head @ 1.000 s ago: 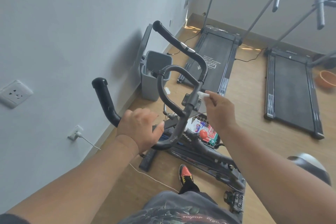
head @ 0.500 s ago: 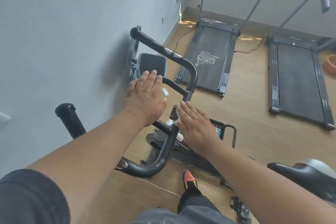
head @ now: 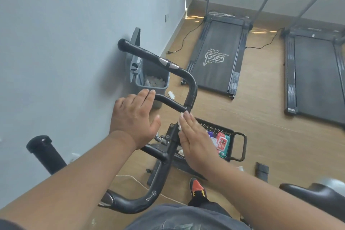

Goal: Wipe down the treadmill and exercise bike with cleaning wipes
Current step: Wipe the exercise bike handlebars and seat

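While the left hand lies flat on the bike's handlebar, the right hand, fingers straight, presses a limp, light wipe against its stem.

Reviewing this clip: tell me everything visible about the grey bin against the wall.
The grey bin is a plastic-looking rectangular container standing upright on the wood floor, against the wall. Its lid is tipped up against the wall, leaving the top open. Crumpled white material, probably used wipes, lies inside. A white scrap lies on the floor beside it. The bike's handlebar crosses in front, hiding part of it. Neither hand touches it.
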